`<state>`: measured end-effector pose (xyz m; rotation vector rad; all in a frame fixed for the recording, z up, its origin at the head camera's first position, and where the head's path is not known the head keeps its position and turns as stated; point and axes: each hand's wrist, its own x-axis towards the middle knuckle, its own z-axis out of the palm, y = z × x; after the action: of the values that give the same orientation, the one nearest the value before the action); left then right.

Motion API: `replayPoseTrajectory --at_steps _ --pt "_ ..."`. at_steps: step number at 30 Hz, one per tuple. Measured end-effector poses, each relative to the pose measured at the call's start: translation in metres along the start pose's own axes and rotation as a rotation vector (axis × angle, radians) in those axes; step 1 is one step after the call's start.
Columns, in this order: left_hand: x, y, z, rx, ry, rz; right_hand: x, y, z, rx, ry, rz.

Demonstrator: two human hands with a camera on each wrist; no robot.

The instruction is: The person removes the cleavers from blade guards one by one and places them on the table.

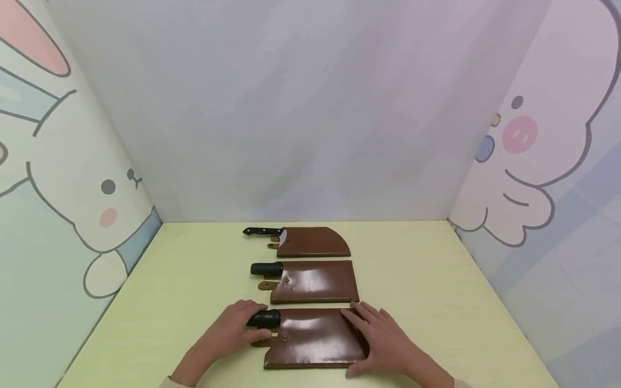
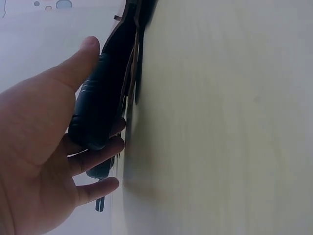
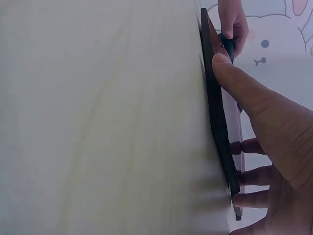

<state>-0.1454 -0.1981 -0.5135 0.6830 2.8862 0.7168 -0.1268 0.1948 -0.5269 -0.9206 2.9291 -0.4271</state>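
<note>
Two sheathed knives (image 1: 315,281) are lying just beyond the nearest sheathed knife (image 1: 305,338), its handle (image 1: 271,319) meeting a spread left hand (image 1: 234,330), a spread right hand (image 1: 385,340) resting at its opposite end; tabletop (image 1: 432,285) is stretching to either side.

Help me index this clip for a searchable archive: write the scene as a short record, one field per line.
Surface: pale yellow table
Nearest: black-handled knife in squarish brown sheath
Middle: black-handled knife in squarish brown sheath
Farthest: black-handled knife in brown sheath with curved right end
Layout: one behind another, handles all left
Left hand: thumb and fingers either side of nearest handle
Right hand: fingers spread at nearest sheath's right end
</note>
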Motion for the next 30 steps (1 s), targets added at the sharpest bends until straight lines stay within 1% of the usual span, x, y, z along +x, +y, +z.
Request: replayPoseTrajectory --at_steps 7,13,21,24,30 --pt "0.004 -0.004 0.002 -0.004 0.016 0.027 0.000 -0.004 -0.002 -0.013 -0.032 0.009" --pt "0.008 -0.007 0.003 -0.037 0.026 0.061 0.002 -0.004 -0.002 -0.006 -0.052 0.000" --pt "0.013 -0.008 0.000 -0.079 0.023 0.102 0.003 0.002 0.002 -0.020 -0.021 -0.046" --pt "0.013 -0.010 0.000 -0.075 0.022 0.112 0.003 0.002 0.002 -0.012 -0.014 -0.061" --pt "0.014 -0.013 0.001 -0.062 0.030 0.125 0.006 0.001 0.000 0.001 -0.047 -0.059"
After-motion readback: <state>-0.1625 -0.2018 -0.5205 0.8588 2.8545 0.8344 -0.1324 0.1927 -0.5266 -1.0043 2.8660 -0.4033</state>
